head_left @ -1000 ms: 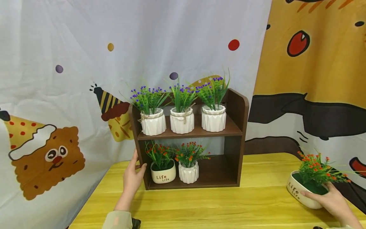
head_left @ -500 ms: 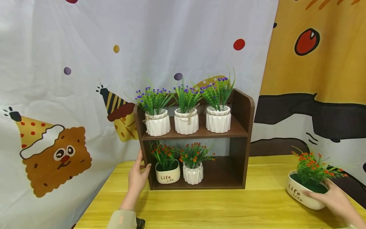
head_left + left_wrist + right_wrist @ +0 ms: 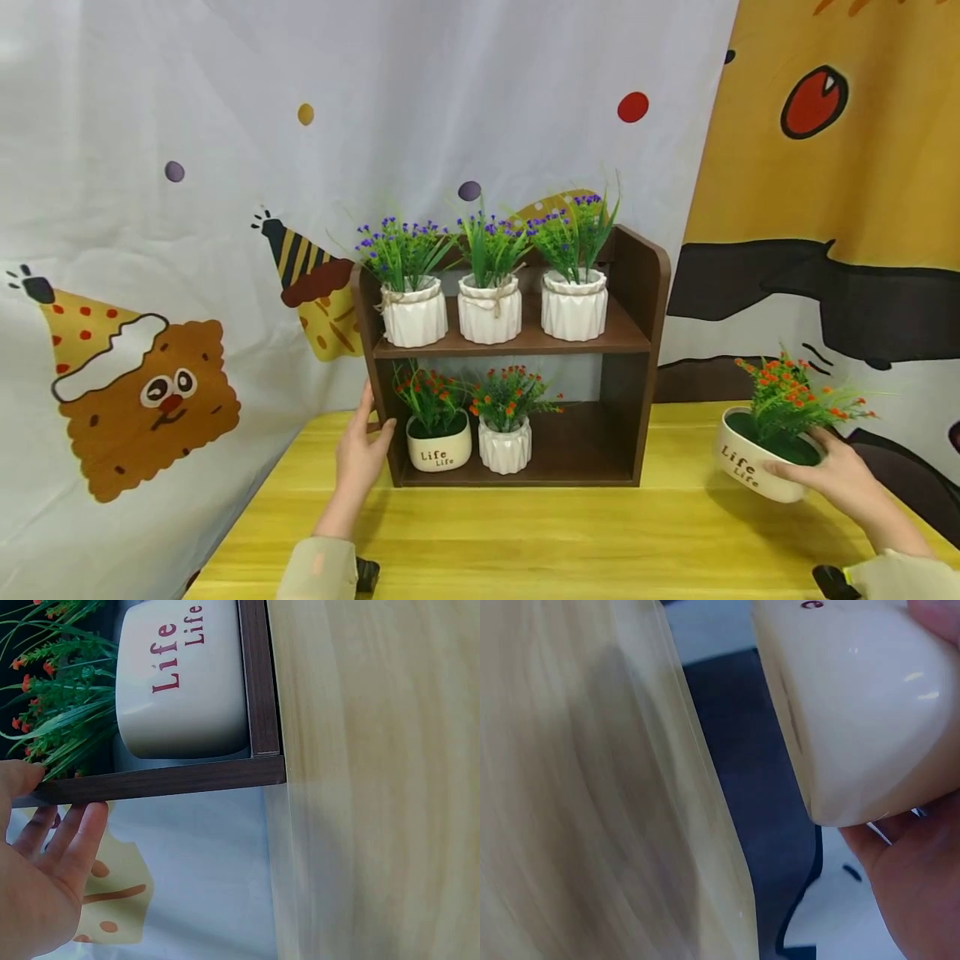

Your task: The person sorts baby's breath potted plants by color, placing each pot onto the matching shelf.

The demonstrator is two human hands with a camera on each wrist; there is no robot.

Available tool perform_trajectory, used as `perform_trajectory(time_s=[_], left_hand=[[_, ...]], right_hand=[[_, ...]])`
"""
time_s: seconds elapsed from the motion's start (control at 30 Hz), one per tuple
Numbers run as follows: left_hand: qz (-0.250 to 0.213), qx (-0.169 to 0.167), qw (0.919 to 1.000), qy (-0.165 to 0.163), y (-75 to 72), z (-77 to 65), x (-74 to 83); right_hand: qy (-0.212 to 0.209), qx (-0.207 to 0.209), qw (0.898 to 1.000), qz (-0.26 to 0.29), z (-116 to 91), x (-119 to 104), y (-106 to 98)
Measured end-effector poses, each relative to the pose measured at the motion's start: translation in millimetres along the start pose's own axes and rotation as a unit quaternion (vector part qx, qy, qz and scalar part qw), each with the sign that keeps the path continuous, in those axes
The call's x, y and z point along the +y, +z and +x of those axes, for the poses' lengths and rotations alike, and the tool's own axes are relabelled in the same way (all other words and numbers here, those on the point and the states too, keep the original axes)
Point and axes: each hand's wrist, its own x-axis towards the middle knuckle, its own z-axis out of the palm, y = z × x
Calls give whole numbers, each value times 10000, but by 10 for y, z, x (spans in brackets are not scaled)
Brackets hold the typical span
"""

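In the head view a two-tier brown shelf stands on the table. My left hand grips its left side panel, thumb at the front edge and fingers along the outer face; the left wrist view shows this panel up close. At the right, my right hand holds a cream "Life" flowerpot by its side, thumb on the front. The pot carries green leaves with orange-red flowers and tilts slightly. Its base is raised off the tabletop, over a shadow; the right wrist view shows the cream pot apart from the wood.
Three white pleated pots with purple flowers line the upper tier. Below stand another cream "Life" pot and a white pot, both with red flowers, left of a bare stretch of board. A printed curtain hangs behind the yellow wood table.
My right hand has lifted the cream flowerpot and carried it left toward the shelf. My left hand keeps its grip on the side panel. The head view has shifted slightly.
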Motion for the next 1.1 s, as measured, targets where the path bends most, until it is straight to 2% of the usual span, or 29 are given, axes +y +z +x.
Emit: perform_trajectory(time_s=[0.13,0.43,0.67,0.8,1.1], left_hand=[[-3,7,10000,-64,4,1,5],[-106,-17,9999,23,-27,10,50],[-83,-47,10000,-8,-32,7,67],[-84,-56,9999,6,-31,15,69],[-124,-22,9999,-11,-23,4,46]], right_hand=[[-235,41,9995,183,-41,-124,78],[-723,146,9966,365,-80,-371,194],[-1175,375,9916,377,-107,-530,182],[-1465,571,9858,585,-147,-622,155],[-1741,513,9795,870,-221,-818,157]])
